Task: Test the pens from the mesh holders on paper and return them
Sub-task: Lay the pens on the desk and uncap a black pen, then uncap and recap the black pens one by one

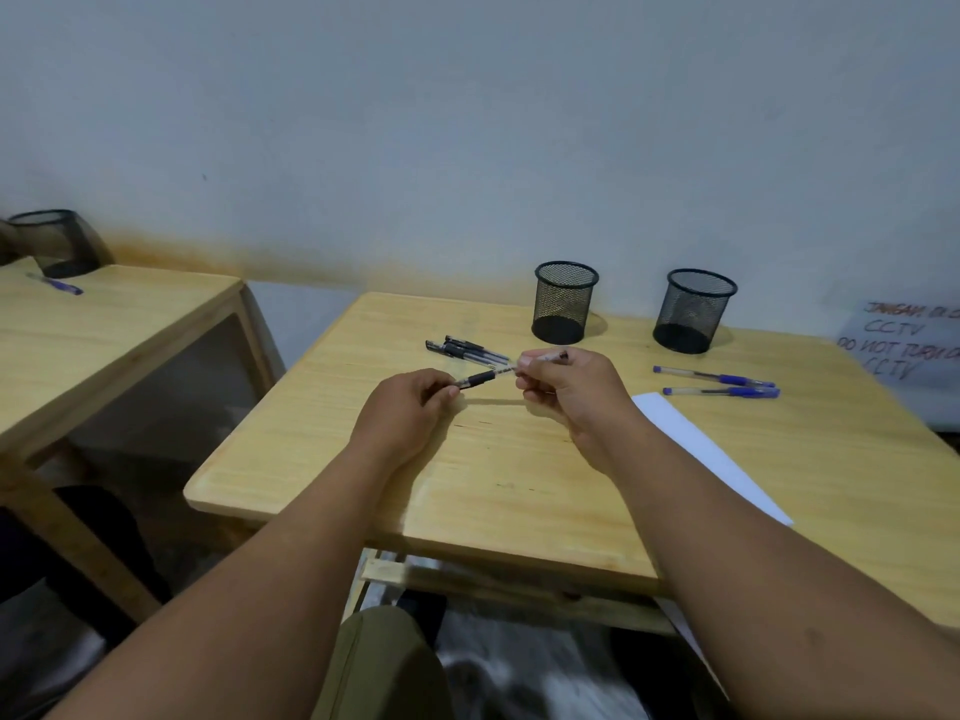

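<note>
A: Which step is in hand?

B: I'd judge uncapping. The left hand (415, 402) has its fingers curled round the dark end of a black pen (485, 377), and the right hand (558, 381) pinches the clear barrel. The pen spans the gap between the two hands, held just above the middle of the table (519, 511).

A: Cap on or off?

B: Too small to tell. The dark piece at the left fingertips could be the cap or the grip section.

A: And the next move?

B: Probably pulling the hands apart along the pen's line, then carrying the tip right to the paper (701, 449), which lies on the near right under the right forearm. No marks show on its visible part.

A: The holders?

B: Two mesh holders stand upright at the far edge, the left holder (565, 302) and the right holder (693, 310), apart from each other. Both look empty through the mesh.

A: So where are the pens?

B: A cluster of black pens (465, 349) lies just beyond the hands, near the left holder. Two blue pens (719, 385) lie side by side near the right holder, just beyond the paper's far corner. None has been returned yet.
</note>
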